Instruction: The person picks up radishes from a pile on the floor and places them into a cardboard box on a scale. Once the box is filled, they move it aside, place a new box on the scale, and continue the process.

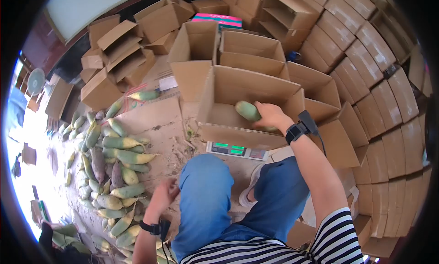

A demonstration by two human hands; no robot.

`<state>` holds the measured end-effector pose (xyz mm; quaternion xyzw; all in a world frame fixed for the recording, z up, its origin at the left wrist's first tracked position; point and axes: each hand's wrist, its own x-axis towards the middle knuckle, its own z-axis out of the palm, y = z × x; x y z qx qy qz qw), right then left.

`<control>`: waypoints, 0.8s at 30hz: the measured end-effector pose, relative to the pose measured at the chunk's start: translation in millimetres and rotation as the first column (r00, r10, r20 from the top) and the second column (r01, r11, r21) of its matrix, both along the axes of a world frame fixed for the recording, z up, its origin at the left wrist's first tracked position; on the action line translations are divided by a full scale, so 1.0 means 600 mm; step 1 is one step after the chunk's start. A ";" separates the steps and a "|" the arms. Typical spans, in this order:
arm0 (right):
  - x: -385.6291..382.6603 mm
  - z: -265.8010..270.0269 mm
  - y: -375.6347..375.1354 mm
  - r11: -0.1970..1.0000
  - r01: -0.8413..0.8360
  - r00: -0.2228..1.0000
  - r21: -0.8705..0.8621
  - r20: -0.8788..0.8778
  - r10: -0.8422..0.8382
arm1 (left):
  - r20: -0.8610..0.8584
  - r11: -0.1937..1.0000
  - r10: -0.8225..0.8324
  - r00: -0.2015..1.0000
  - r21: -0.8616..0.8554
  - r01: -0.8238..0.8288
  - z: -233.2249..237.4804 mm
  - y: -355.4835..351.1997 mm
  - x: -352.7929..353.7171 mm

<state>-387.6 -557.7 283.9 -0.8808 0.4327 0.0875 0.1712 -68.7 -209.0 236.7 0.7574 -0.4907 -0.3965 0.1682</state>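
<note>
My right hand (270,116) is closed around a green radish (247,111) inside an open cardboard box (242,135). Another bit of green shows just below that hand, mostly covered by it. The box rests on a digital scale (236,150) with lit green displays. Beside my left knee, my left hand (164,195) is empty, its fingers loosely apart. Close to it on the floor lies a large heap of radishes (125,191), mostly green with pale tips, and a few purplish ones (98,164) among them.
More open boxes (251,47) stand right behind the box on the scale. Tall stacks of folded cartons (384,108) rise along the right. Empty boxes (119,51) are piled at the back left, and a pink and teal box (217,20) sits at the back.
</note>
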 end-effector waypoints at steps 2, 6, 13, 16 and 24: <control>-0.011 -0.041 -0.023 0.991 -0.093 0.980 0.095 -0.168 0.108 | -0.038 0.999 0.005 0.999 0.035 -0.004 -0.061 0.074 0.007; -0.011 -0.109 -0.046 0.964 -0.122 0.932 0.237 -0.306 0.194 | -0.041 0.987 0.126 0.991 0.104 -0.121 -0.141 0.183 0.012; -0.002 -0.073 -0.028 0.957 -0.116 0.985 0.266 -0.094 0.146 | -0.161 0.862 0.467 0.869 0.301 -0.407 -0.227 0.246 0.061; -0.013 -0.051 -0.038 0.954 -0.003 0.983 0.301 0.177 -0.053 | -0.018 0.830 0.525 0.851 0.232 -0.507 -0.307 0.283 0.130; 0.152 0.165 0.141 0.993 0.032 0.731 -0.110 0.680 0.052 | 0.714 0.907 0.214 0.667 0.109 -0.407 -0.240 0.217 0.226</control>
